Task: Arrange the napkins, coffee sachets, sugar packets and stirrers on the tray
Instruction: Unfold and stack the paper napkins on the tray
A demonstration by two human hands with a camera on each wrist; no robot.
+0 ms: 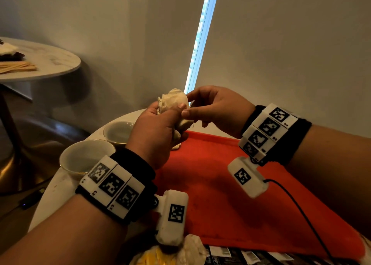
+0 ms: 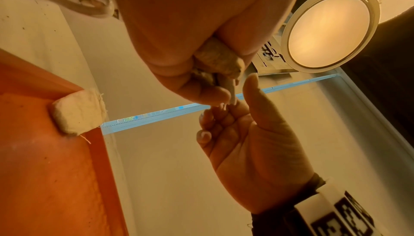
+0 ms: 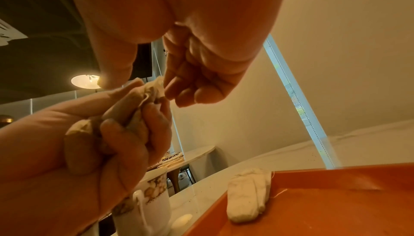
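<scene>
Done: one folded napkin (image 3: 247,194) lies in the orange tray (image 1: 220,184) at its 11 o'clock corner.
In hand: left hand (image 1: 154,136) clenches a crumpled napkin (image 1: 174,100); right hand (image 1: 218,108) pinches its edge.
Left: sachets (image 1: 241,254) wait at 6 o'clock, outside the tray.

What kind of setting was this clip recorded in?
Probably a café or hotel lounge: round white marble-topped tables, white gold-rimmed cups beside an orange serving tray, and the left hand and right hand working a crumpled cream cloth napkin.
</scene>
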